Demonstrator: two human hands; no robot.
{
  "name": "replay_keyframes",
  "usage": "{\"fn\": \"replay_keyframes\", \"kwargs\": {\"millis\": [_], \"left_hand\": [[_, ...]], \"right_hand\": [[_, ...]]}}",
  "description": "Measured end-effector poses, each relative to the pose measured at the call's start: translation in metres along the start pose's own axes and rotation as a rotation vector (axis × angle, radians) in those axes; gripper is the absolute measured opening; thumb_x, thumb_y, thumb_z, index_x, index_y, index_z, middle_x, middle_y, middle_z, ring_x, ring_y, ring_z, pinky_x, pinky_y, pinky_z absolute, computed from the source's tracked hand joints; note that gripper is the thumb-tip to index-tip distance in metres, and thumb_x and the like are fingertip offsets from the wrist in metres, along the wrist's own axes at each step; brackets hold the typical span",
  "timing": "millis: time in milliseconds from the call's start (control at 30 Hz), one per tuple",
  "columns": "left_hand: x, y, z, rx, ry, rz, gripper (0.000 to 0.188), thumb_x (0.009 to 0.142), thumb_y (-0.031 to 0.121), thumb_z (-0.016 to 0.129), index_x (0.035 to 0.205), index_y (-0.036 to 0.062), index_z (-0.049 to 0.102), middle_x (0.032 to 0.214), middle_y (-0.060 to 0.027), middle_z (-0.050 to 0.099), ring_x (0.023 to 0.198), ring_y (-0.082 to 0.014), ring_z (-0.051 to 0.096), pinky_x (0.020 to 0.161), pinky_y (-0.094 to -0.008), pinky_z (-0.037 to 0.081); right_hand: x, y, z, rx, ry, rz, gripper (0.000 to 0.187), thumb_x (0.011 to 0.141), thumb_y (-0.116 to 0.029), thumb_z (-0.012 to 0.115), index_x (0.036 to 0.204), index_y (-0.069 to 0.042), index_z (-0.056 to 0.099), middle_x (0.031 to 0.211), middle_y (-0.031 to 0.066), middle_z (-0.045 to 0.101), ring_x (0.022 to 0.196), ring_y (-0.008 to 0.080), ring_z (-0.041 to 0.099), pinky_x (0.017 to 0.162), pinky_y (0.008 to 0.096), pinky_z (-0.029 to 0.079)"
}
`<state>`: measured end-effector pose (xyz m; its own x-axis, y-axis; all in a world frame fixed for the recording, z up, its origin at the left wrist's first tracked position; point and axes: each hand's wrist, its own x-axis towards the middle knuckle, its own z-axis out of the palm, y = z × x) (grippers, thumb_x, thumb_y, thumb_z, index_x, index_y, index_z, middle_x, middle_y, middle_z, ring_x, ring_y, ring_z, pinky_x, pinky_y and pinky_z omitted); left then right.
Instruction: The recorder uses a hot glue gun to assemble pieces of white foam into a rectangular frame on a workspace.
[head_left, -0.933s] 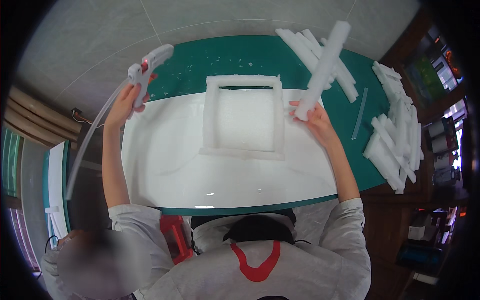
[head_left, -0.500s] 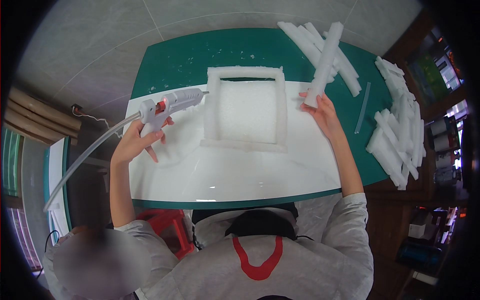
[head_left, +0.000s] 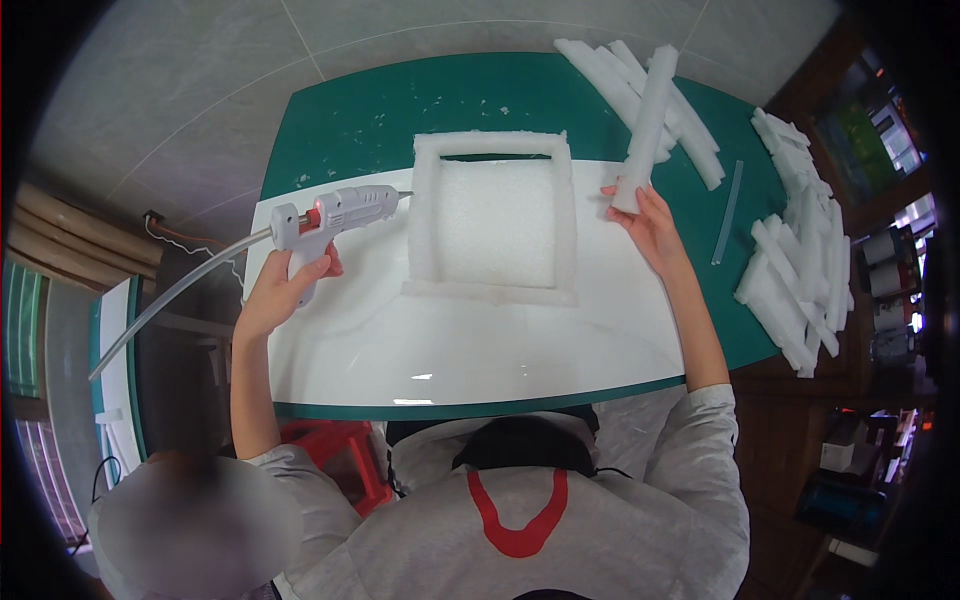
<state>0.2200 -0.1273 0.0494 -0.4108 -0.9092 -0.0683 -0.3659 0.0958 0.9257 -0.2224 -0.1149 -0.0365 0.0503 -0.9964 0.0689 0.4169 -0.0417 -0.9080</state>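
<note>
My left hand (head_left: 283, 285) is wrapped round the handle of a white hot glue gun (head_left: 350, 208), a long clear glue stick (head_left: 170, 300) trailing from its back end. The gun's nozzle points right, close to the left side of a white foam frame (head_left: 424, 215). This frame is a rectangle of foam strips around a foam sheet (head_left: 497, 225), with a narrow gap near its far strip. At the right, my right hand (head_left: 650, 228) grips the near end of a foam strip (head_left: 650, 125), which slants up and away over other strips.
Loose foam strips (head_left: 610, 85) lie at the table's far right. More foam pieces (head_left: 800, 270) are heaped along the right edge. Nearby lies a clear glue stick (head_left: 728, 212) on the green tabletop (head_left: 370, 95). A white board (head_left: 480, 350) lies under the frame. A red stool (head_left: 345, 460) stands below.
My left hand has tightened its fingers round the glue gun's handle, and the gun has turned more level. My right hand and its foam strip have hardly moved.
</note>
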Motion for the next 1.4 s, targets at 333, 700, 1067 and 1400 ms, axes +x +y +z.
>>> {"fn": "replay_keyframes", "kwargs": {"millis": [333, 700, 1067, 1400], "left_hand": [[-0.001, -0.004, 0.001, 0.043, -0.009, -0.060, 0.030, 0.081, 0.019, 0.056, 0.102, -0.0005, 0.048, 0.083, -0.0048, 0.051, 0.069, -0.0119, 0.051, 0.062, -0.0269, 0.043], [0.000, 0.001, 0.001, 0.144, 0.052, -0.109, 0.030, 0.081, 0.023, 0.056, 0.100, 0.0003, 0.050, 0.079, -0.0036, 0.052, 0.066, -0.0095, 0.049, 0.057, -0.0248, 0.041], [0.012, 0.044, -0.002, -0.014, -0.042, 0.076, 0.028, 0.084, 0.018, 0.050, 0.104, -0.0011, 0.052, 0.095, -0.0075, 0.058, 0.086, -0.0143, 0.054, 0.062, -0.0287, 0.047], [0.094, 0.096, 0.066, 0.302, -0.565, 0.129, 0.030, 0.081, 0.027, 0.053, 0.096, 0.0020, 0.057, 0.093, -0.0073, 0.059, 0.089, -0.0149, 0.054, 0.083, -0.0274, 0.038]], "right_hand": [[0.001, 0.001, -0.002, -0.036, -0.004, 0.002, 0.037, 0.090, -0.022, 0.043, 0.119, 0.001, 0.038, 0.108, 0.0183, 0.053, 0.098, 0.0189, 0.051, 0.082, 0.0290, 0.042], [0.002, 0.000, -0.001, -0.051, 0.006, 0.008, 0.037, 0.090, -0.023, 0.044, 0.118, 0.000, 0.038, 0.107, 0.0178, 0.054, 0.099, 0.0186, 0.051, 0.083, 0.0289, 0.042], [-0.003, -0.002, -0.003, -0.028, 0.025, 0.008, 0.034, 0.090, -0.021, 0.044, 0.117, 0.001, 0.040, 0.106, 0.0180, 0.054, 0.096, 0.0183, 0.052, 0.083, 0.0291, 0.042], [0.002, -0.001, -0.004, 0.221, 0.134, 0.022, 0.033, 0.090, -0.020, 0.044, 0.112, 0.004, 0.041, 0.102, 0.0209, 0.055, 0.086, 0.0196, 0.053, 0.079, 0.0298, 0.043]]}}
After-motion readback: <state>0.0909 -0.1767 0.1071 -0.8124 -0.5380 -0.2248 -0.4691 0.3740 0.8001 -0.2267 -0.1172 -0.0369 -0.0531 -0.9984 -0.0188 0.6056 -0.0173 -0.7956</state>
